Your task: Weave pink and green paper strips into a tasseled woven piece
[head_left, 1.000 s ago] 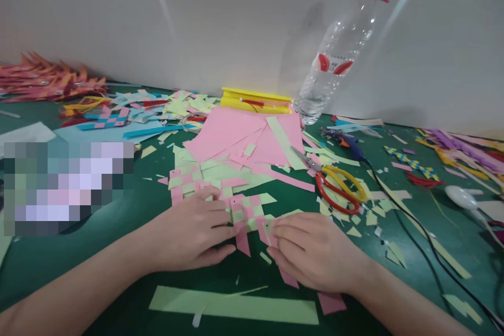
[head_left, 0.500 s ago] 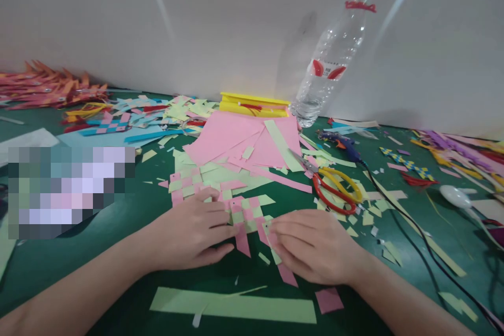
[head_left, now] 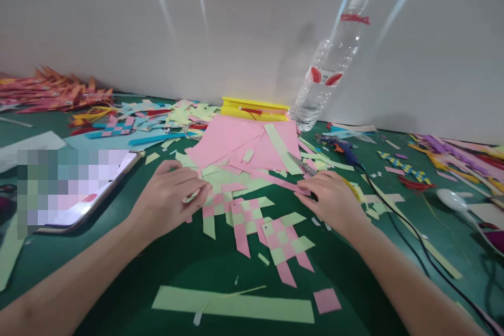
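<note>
My left hand (head_left: 173, 194) is curled above the left part of the woven pieces, with a small pale green paper scrap (head_left: 191, 197) between its fingers. My right hand (head_left: 333, 202) reaches over the scissors (head_left: 352, 186); its fingers are stretched out with a gap at the thumb, and the fingertips are at the end of a pink paper strip (head_left: 275, 180). The hand hides most of the scissors' handles. Between my hands lie pink and green woven paper fish (head_left: 281, 239), (head_left: 248, 212), with pointed strip ends and a small dark eye dot each.
Pink sheets (head_left: 244, 139) lie at the back before a yellow folded tray (head_left: 254, 110). A clear bottle (head_left: 325, 76) leans on the wall. A glue gun (head_left: 340, 148) with a black cord is at right, a phone (head_left: 106, 194) at left, a green strip (head_left: 232, 304) in front.
Both hands have moved off the woven fish, my left hand up and left, my right hand up and right to the scissors. The rightmost woven fish is now uncovered.
</note>
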A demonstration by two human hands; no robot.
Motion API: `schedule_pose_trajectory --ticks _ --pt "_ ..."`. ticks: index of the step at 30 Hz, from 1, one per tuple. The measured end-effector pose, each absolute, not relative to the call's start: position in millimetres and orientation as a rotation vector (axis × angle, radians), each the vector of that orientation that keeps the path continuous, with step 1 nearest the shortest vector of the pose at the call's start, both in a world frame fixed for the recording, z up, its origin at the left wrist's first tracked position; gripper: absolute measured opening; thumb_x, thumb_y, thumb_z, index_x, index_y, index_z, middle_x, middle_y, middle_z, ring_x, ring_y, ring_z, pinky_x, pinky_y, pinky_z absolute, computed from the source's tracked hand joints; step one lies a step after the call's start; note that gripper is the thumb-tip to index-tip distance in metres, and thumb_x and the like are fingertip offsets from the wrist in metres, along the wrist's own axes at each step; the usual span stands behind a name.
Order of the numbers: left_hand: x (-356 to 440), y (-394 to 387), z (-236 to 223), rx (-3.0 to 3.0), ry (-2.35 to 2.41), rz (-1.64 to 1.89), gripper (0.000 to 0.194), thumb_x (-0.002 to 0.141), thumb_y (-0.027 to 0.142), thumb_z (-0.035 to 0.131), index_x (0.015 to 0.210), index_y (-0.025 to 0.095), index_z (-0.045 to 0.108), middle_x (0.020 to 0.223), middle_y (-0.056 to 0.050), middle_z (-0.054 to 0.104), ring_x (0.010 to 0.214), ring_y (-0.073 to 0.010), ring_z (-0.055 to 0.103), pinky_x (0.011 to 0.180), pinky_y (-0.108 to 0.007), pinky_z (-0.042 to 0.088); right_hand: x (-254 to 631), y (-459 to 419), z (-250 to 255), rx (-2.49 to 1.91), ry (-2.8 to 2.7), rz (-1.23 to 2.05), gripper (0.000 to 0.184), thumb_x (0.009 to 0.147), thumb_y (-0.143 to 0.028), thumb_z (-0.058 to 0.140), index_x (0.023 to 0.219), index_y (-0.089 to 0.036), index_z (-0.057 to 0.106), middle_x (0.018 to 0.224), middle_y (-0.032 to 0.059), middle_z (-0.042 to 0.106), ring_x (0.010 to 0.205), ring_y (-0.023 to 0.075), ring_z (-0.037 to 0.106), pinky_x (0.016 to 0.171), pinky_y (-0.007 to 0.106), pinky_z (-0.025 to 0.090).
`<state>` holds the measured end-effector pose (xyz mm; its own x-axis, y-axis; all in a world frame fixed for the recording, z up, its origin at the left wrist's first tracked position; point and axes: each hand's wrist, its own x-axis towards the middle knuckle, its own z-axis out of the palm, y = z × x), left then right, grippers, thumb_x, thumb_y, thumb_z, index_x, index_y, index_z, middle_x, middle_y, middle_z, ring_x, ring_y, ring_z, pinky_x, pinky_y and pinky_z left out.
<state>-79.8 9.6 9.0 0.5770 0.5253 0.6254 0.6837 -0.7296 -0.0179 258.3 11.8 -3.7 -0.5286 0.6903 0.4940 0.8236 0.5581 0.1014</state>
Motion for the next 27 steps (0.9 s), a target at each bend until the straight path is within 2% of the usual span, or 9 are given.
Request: schedule_pose_trajectory --ticks 4,12,14,17,21,24,27 --pt "-83 11 14 -2.374 -1.129 -1.012 0.029 0.093 0.019 0.046 0.066 0.019 0.058 0.055 0.003 0.056 0.051 -0.0138 0.049 0.072 -0.037 0.038 257 10 -5 -1.312 -2.388 -0.382 0.017 0.087 -0.020 0.054 0.075 -0.020 0.067 0.070 0.0025 0.070 0.068 0.0185 0.062 0.077 0.037 0.045" --pt "-82 10 13 -2.364 -1.222 -1.068 0.030 0.094 0.023 0.043 0.070 0.021 0.061 0.056 0.004 0.060 0.053 -0.0138 0.052 0.073 -0.037 0.038 253 8 -7 -1.356 -2.295 -0.238 0.008 0.082 -0.014 0.054 0.081 -0.020 0.060 0.075 0.0021 0.066 0.073 0.0190 0.060 0.073 0.036 0.044" --pt "-80 9 10 -2.419 -1.188 -1.055 0.026 0.094 0.022 0.044 0.074 0.021 0.061 0.062 0.003 0.063 0.058 -0.0142 0.056 0.075 -0.037 0.038 251 6 -5 -1.282 -2.299 -0.247 0.010 0.084 -0.013 0.053 0.080 -0.020 0.060 0.073 0.0017 0.066 0.073 0.0189 0.060 0.074 0.036 0.043" --pt "-78 9 5 -2.479 -1.169 -1.043 0.015 0.095 0.025 0.048 0.093 0.022 0.062 0.081 -0.001 0.068 0.077 -0.0187 0.062 0.080 -0.038 0.039 245 2 0 -1.166 -2.256 -0.277 0.011 0.086 -0.015 0.054 0.081 -0.020 0.061 0.075 0.0021 0.068 0.074 0.0190 0.061 0.074 0.037 0.043" --pt "-74 9 0 -2.520 -1.164 -0.998 0.029 0.093 0.040 0.053 0.116 0.022 0.056 0.106 -0.008 0.064 0.099 -0.0257 0.059 0.087 -0.041 0.041 235 -5 7 -1.030 -2.128 -0.351 0.009 0.085 -0.015 0.059 0.080 -0.021 0.062 0.071 0.0014 0.066 0.070 0.0180 0.060 0.070 0.035 0.044" --pt "-72 8 -1 -2.558 -1.142 -0.952 0.033 0.092 0.043 0.055 0.117 0.021 0.055 0.111 -0.009 0.061 0.103 -0.0258 0.057 0.089 -0.041 0.039 228 -10 11 -0.931 -2.099 -0.373 0.010 0.082 -0.011 0.062 0.081 -0.021 0.060 0.070 0.0018 0.066 0.067 0.0169 0.060 0.068 0.033 0.044" --pt "-72 8 -2 -2.587 -1.138 -0.931 0.023 0.094 0.039 0.053 0.108 0.022 0.058 0.107 -0.007 0.063 0.100 -0.0235 0.058 0.090 -0.041 0.037 225 -14 15 -0.874 -2.090 -0.374 0.013 0.080 -0.009 0.062 0.081 -0.021 0.059 0.069 0.0015 0.066 0.065 0.0158 0.059 0.068 0.033 0.044"
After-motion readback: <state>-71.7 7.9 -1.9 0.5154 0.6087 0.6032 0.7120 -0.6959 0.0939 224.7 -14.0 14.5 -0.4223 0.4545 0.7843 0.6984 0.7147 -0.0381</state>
